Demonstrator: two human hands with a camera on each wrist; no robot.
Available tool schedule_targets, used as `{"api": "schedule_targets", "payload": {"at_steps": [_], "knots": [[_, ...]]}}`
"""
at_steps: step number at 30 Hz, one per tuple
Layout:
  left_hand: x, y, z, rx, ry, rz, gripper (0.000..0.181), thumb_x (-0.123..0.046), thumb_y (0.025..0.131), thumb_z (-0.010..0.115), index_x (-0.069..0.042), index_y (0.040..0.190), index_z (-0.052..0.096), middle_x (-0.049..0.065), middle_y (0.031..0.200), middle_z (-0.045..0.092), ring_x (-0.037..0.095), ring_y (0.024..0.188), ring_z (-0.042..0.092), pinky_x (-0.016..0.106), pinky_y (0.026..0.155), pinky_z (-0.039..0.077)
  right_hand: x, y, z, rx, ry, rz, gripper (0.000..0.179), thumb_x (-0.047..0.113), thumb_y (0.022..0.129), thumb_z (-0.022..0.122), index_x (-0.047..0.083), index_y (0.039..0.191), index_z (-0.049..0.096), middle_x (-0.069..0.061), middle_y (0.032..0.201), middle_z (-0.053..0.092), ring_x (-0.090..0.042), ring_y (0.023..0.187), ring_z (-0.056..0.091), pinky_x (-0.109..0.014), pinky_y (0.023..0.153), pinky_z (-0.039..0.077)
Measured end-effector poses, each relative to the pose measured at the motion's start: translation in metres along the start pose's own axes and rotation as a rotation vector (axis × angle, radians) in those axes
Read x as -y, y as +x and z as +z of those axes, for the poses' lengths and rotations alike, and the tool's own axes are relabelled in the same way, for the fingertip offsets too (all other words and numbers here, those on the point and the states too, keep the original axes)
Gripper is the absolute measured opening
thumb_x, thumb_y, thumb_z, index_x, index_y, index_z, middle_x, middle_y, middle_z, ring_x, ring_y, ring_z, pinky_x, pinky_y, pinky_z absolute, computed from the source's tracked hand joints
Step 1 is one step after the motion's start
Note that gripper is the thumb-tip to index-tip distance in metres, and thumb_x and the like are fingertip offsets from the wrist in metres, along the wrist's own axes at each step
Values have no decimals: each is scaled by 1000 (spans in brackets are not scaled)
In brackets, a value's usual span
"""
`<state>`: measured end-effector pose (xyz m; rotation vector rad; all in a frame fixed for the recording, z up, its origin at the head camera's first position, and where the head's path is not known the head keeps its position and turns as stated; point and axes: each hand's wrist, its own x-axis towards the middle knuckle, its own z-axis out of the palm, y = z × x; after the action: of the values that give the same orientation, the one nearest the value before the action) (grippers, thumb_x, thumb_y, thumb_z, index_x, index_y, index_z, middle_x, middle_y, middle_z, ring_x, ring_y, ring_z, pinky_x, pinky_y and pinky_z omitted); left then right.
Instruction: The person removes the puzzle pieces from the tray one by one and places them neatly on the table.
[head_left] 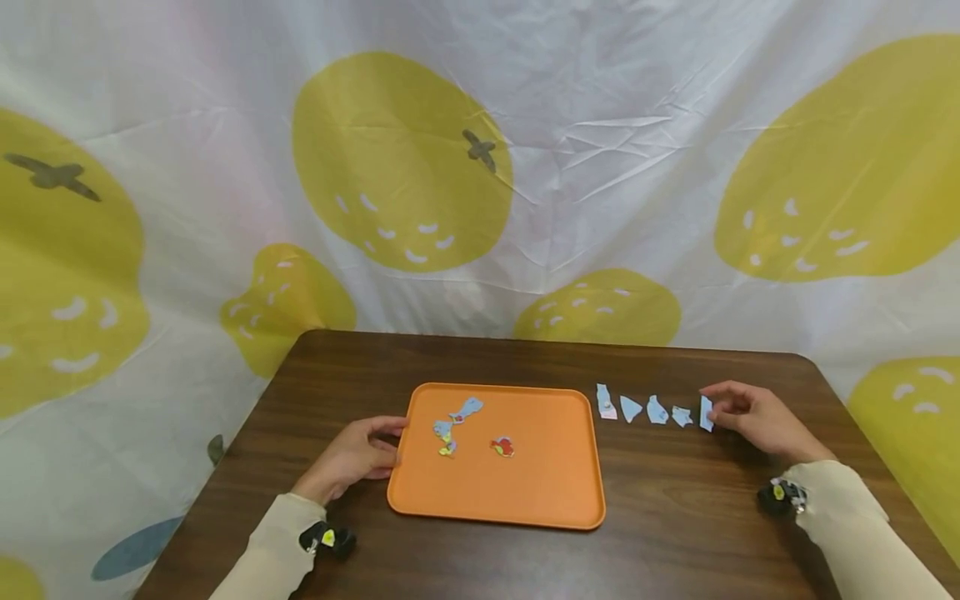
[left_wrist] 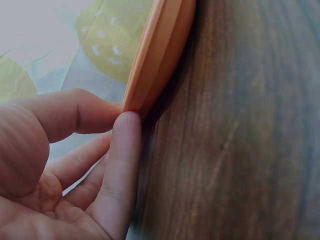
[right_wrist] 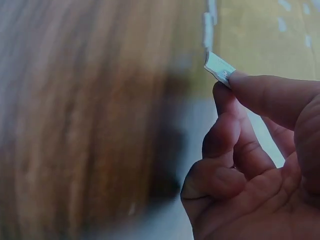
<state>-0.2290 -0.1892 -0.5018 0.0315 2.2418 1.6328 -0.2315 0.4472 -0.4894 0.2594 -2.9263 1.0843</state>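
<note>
The left hand (head_left: 352, 458) is gripping the orange tray (head_left: 540, 492) by its left edge while the right hand (head_left: 761, 421) is pinching the row's rightmost blue piece (head_left: 706, 413), seemingly arranging it, next needing gentle release or lifting.

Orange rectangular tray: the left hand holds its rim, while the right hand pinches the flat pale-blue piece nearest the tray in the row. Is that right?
Not quite: the right hand pinches the flat pale-blue piece farthest from the orange rectangular tray, not the nearest one, as the head view shows. The left hand does hold the tray's rim.
</note>
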Motion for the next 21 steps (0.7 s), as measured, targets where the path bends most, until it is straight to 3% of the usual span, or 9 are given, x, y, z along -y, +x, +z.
{"api": "schedule_targets", "payload": {"at_steps": [21], "knots": [[2,0,1,-10,-15,7,62,5,87,75,-7,146,61,17,135,63,23,98,68,39,77,64,-4,10,4,16,-76,23,34,12,94,78,0,125,72,-6,95,74,-3,76,61,-24,70,47]]}}
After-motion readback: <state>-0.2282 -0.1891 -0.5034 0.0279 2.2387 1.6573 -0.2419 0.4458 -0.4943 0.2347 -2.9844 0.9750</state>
